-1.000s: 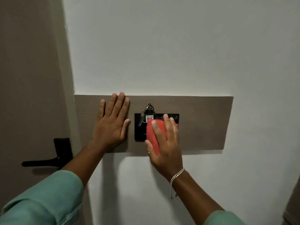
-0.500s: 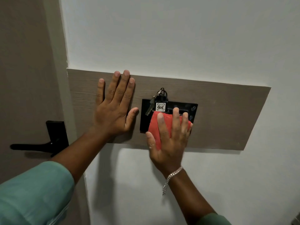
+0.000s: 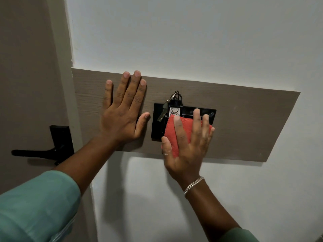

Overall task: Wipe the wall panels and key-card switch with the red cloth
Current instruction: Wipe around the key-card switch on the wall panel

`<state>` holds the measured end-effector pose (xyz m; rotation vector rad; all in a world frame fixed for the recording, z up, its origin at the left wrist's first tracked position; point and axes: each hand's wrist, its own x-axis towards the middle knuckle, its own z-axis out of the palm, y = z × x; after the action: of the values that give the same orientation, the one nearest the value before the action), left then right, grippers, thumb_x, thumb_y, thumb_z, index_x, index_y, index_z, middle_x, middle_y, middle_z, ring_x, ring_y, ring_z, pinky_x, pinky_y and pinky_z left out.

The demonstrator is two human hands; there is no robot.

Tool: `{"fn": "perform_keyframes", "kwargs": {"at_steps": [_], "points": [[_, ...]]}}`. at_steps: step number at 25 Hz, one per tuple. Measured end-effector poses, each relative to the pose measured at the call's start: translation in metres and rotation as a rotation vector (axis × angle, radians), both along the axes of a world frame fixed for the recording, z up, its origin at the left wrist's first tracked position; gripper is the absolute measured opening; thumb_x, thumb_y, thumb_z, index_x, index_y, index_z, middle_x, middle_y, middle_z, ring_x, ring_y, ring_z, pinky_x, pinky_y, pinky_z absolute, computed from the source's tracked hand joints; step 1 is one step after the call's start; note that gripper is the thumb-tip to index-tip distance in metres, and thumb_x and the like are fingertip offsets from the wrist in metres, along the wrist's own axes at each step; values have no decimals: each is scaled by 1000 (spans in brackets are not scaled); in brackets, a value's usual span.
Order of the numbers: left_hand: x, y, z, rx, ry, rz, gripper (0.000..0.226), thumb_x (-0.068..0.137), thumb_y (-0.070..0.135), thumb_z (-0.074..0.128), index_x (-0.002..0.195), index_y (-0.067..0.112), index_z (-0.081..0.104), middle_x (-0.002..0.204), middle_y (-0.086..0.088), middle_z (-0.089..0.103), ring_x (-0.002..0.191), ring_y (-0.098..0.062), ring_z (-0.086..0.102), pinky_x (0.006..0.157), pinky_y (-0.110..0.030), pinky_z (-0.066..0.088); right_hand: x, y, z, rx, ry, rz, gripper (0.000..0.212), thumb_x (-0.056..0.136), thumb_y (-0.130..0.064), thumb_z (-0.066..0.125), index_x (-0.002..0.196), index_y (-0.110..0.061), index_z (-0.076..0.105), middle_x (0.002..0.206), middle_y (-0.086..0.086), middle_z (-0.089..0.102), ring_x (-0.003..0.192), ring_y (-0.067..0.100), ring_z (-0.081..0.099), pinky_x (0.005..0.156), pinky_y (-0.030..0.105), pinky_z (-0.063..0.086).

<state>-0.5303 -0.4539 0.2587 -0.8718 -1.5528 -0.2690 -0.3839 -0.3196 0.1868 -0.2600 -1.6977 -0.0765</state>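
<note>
A grey-brown wall panel runs across the white wall. A black key-card switch is set in its middle, with a key fob marked 406 and a key hanging in its slot. My right hand presses the folded red cloth flat against the switch's lower half, fingers spread over it. My left hand lies flat and open on the panel just left of the switch, thumb near the switch's edge. The right part of the switch is hidden under my right hand.
A door with a black lever handle stands at the left, beside a pale door frame. White wall surrounds the panel above, below and to the right.
The view has come closer and shifted, so the panel looks larger and tilted. My right hand with the cloth stays on the switch, its fingers more spread. The left hand stays flat.
</note>
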Motion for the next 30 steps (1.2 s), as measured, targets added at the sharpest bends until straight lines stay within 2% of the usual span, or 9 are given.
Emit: {"fn": "perform_keyframes", "kwargs": {"at_steps": [5,10,14,16,20,24,25,28,30], "points": [[2,0,0,10,13,-1,75,96,48,31,157,7,14,163,-15,13,152,-32,11,122,-54,3,17,25,-8,182,-93,26,54,95,-42,53,146,-32,39,158,14,28,152,37,20,124,59,13],[4,0,0,20,7,-7,75,95,47,29,156,7,15,163,-16,16,152,-33,11,121,-55,4,22,22,11,-140,64,127,49,94,-35,45,143,-26,47,161,18,29,154,35,17,125,57,12],[5,0,2,19,17,0,74,95,47,30,156,6,17,163,-15,14,151,-34,13,122,-54,1,28,32,28,-24,-13,137,46,97,-43,41,140,-29,50,160,16,31,155,34,17,126,55,11],[5,0,1,15,15,2,75,95,47,30,156,5,17,163,-15,14,151,-35,12,122,-53,0,35,46,29,12,-19,122,44,96,-39,45,139,-29,50,158,18,33,154,36,20,125,58,15],[6,-1,1,15,13,20,75,95,46,32,156,6,15,163,-15,14,151,-34,10,122,-54,2,31,37,26,-143,108,120,43,96,-39,47,137,-28,54,158,17,34,154,33,20,122,61,19],[6,-1,2,18,16,11,75,95,46,31,156,5,18,163,-16,17,151,-34,12,122,-54,1,34,48,34,111,-70,118,45,95,-45,50,137,-30,53,157,16,35,153,36,22,124,59,16],[6,-1,2,18,19,15,75,95,46,31,156,5,18,163,-16,17,151,-34,12,122,-53,1,37,53,33,105,-63,112,45,94,-44,51,136,-29,53,157,17,36,152,36,23,124,61,16],[6,-1,1,19,23,18,75,95,46,32,155,5,19,162,-17,18,151,-35,13,122,-53,2,33,46,25,-118,97,76,46,94,-40,51,137,-25,55,157,19,36,153,34,23,123,61,19],[6,-1,1,18,19,11,75,95,46,33,156,5,18,163,-16,16,151,-34,13,122,-53,1,27,37,23,-103,92,62,47,95,-42,49,140,-27,52,159,17,34,153,34,22,124,59,18]]}}
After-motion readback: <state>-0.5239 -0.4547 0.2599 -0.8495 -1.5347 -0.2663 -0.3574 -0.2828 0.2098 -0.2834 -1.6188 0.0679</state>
